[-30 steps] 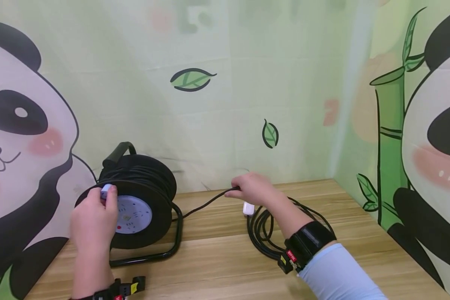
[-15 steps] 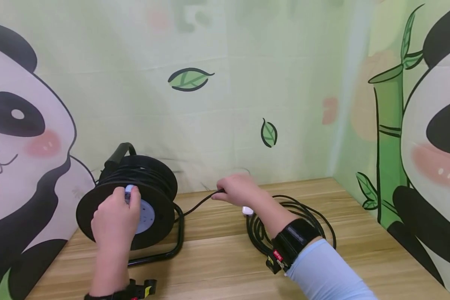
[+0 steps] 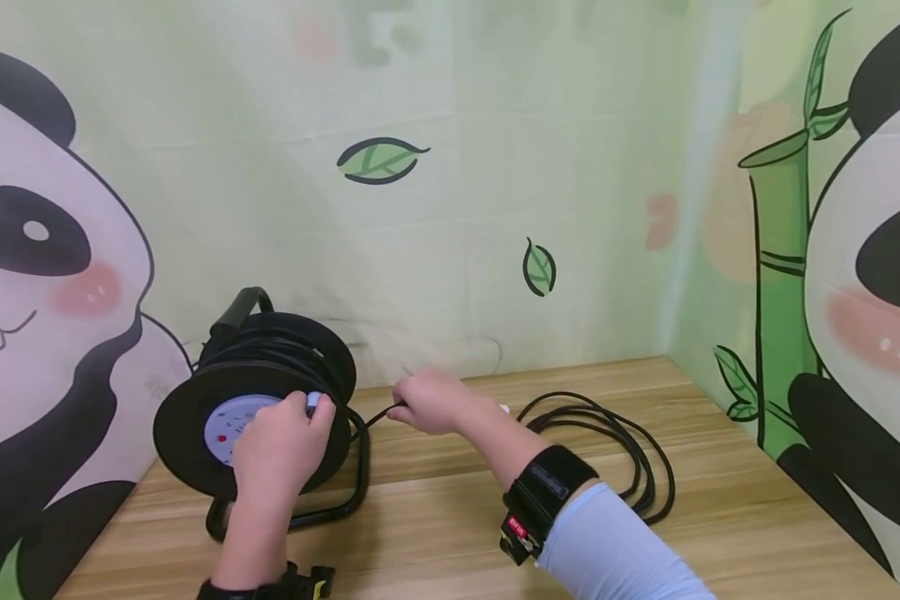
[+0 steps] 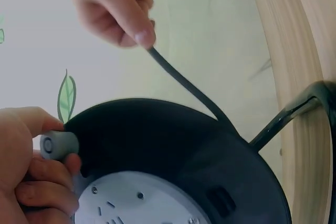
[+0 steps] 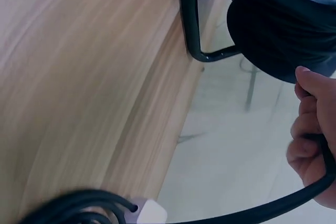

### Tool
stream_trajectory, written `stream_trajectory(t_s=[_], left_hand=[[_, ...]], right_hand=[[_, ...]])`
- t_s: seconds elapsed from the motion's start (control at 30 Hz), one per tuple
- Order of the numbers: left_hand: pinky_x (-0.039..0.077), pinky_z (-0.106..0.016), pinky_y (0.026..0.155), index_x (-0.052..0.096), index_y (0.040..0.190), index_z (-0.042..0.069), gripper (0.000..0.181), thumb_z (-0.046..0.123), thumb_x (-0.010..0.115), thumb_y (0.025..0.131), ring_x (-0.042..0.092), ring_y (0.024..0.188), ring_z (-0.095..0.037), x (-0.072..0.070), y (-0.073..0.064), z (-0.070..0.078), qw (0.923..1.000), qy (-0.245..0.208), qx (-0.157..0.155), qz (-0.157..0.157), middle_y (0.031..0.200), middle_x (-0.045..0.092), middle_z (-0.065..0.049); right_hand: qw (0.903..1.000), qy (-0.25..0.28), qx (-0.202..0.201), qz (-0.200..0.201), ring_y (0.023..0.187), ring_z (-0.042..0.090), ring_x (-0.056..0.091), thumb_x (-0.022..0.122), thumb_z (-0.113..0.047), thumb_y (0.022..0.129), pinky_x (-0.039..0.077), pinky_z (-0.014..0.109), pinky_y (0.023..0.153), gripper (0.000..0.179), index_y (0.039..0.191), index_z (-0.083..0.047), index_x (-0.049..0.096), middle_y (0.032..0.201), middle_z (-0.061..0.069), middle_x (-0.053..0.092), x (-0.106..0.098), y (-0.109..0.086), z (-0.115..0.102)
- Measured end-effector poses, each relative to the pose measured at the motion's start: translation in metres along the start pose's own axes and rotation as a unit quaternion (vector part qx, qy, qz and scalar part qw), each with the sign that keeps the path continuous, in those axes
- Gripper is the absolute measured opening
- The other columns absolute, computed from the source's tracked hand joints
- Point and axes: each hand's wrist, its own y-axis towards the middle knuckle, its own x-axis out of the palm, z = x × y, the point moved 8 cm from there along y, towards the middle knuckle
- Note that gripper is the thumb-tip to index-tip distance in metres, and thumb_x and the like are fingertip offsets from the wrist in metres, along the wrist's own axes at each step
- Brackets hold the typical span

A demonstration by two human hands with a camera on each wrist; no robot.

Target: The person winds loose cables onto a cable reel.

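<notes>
Head view: gripping the small pale blue knob w/ the left hand, thumb on one side & fingers on the other. Covering a bit of the pale blue socket plate w/ that same hand.

Seeing the big black reel nr the back left corner of the wood table, sitting on a bent black pipe stand, w/ a dark carry handle on top & lots of wound cord going round its middle.

Pinching the thin black cord w/ the right hand, just to the right of the reel, nr the table's back edge. In left wrist view, spotting that cord going from the thumb tip to the back of the reel's front disc. In right wrist view, seeing fingers curling round the cord & more of it trailing away below.

Finding loose black loops lying nr the table's right edge, partly hiding behind the right arm in head view, w/ a white plug-like end just beside.

Wearing a black strap on each wrist & a lt blue sleeve on the right arm. Facing a pale green wall cloth w/ pandas, bamboo & leaves.
</notes>
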Motion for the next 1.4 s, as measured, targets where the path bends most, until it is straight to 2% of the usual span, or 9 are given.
stream_trajectory(t_s=[0.13, 0.23, 0.43, 0.57, 0.7, 0.83, 1.1, 1.3, 1.4], left_hand=[[0.038, -0.04, 0.044, 0.058, 0.075, 0.008, 0.045, 0.043, 0.041, 0.097, 0.049, 0.056, -0.026, 0.012, 0.0, 0.003, 0.9988, -0.003, -0.002, -0.048, 0.069, 0.056, -0.011], [0.035, -0.037, 0.043, 0.05, 0.065, 0.01, 0.045, 0.043, 0.042, 0.095, 0.046, 0.053, -0.024, 0.023, 0.0, 0.0, 0.9961, -0.007, -0.013, -0.087, 0.061, 0.047, -0.007], [0.036, -0.036, 0.043, 0.05, 0.061, 0.012, 0.043, 0.044, 0.049, 0.09, 0.048, 0.053, -0.022, 0.044, -0.001, -0.005, 0.9875, -0.009, -0.017, -0.156, 0.06, 0.048, -0.005], [0.038, -0.036, 0.047, 0.054, 0.064, 0.011, 0.039, 0.042, 0.055, 0.087, 0.05, 0.057, -0.023, 0.054, -0.003, -0.01, 0.9807, -0.005, -0.017, -0.195, 0.064, 0.051, -0.006], [0.041, -0.039, 0.052, 0.06, 0.081, 0.006, 0.033, 0.039, 0.056, 0.087, 0.051, 0.065, -0.024, 0.06, -0.004, -0.012, 0.9742, -0.001, -0.009, -0.226, 0.073, 0.054, -0.008], [0.042, -0.04, 0.055, 0.06, 0.088, 0.004, 0.034, 0.038, 0.055, 0.088, 0.051, 0.068, -0.025, 0.063, -0.003, -0.012, 0.9723, -0.004, 0.0, -0.234, 0.078, 0.055, -0.009], [0.042, -0.04, 0.055, 0.06, 0.088, 0.004, 0.035, 0.039, 0.057, 0.087, 0.051, 0.07, -0.026, 0.064, -0.004, -0.018, 0.9711, -0.012, -0.021, -0.237, 0.081, 0.055, -0.009], [0.043, -0.04, 0.057, 0.06, 0.096, 0.001, 0.039, 0.039, 0.058, 0.086, 0.052, 0.071, -0.025, 0.065, -0.005, -0.02, 0.9699, -0.009, -0.025, -0.242, 0.084, 0.056, -0.01], [0.044, -0.041, 0.058, 0.06, 0.103, -0.001, 0.044, 0.039, 0.059, 0.086, 0.052, 0.073, -0.025, 0.066, -0.004, -0.02, 0.9696, -0.011, -0.027, -0.243, 0.086, 0.057, -0.01]], right_hand=[[0.9979, 0.061, -0.013, -0.017, 0.053, 0.007, 0.045, 0.056, -0.025, 0.098, 0.039, 0.021, 0.053, 0.031, 0.069, -0.016, 0.054, 0.059, -0.007, 0.047, 0.011, 0.009, -0.011], [0.9962, 0.08, -0.018, -0.028, 0.055, 0.007, 0.046, 0.055, -0.022, 0.098, 0.039, 0.021, 0.055, 0.028, 0.072, -0.015, 0.057, 0.06, -0.007, 0.047, 0.019, 0.015, -0.019], [0.991, 0.123, -0.003, -0.053, 0.06, 0.008, 0.047, 0.053, -0.02, 0.099, 0.04, 0.021, 0.059, 0.022, 0.08, -0.015, 0.061, 0.064, -0.006, 0.047, 0.032, 0.021, -0.029], [0.9887, 0.139, 0.004, -0.056, 0.059, 0.009, 0.046, 0.053, -0.019, 0.099, 0.04, 0.021, 0.058, 0.023, 0.079, -0.014, 0.063, 0.062, -0.005, 0.046, 0.036, 0.023, -0.034], [0.9868, 0.151, 0.007, -0.059, 0.054, 0.009, 0.044, 0.054, -0.019, 0.099, 0.038, 0.02, 0.053, 0.027, 0.073, -0.014, 0.062, 0.058, -0.005, 0.043, 0.039, 0.024, -0.038], [0.9859, 0.156, 0.013, -0.058, 0.05, 0.009, 0.041, 0.053, -0.018, 0.099, 0.036, 0.021, 0.049, 0.032, 0.067, -0.013, 0.058, 0.054, -0.005, 0.04, 0.04, 0.024, -0.04], [0.9804, 0.189, 0.023, -0.049, 0.048, 0.007, 0.04, 0.054, -0.018, 0.098, 0.035, 0.02, 0.048, 0.032, 0.067, -0.012, 0.058, 0.054, -0.006, 0.041, 0.04, 0.017, -0.035], [0.96, 0.266, 0.069, -0.055, 0.044, 0.006, 0.04, 0.054, -0.02, 0.098, 0.037, 0.021, 0.042, 0.023, 0.079, -0.011, 0.064, 0.055, -0.007, 0.042, 0.031, -0.006, -0.018], [0.9473, 0.3, 0.092, -0.067, 0.04, 0.008, 0.036, 0.054, -0.024, 0.098, 0.034, 0.022, 0.039, 0.022, 0.082, -0.012, 0.063, 0.053, -0.006, 0.036, 0.024, -0.02, -0.007]])
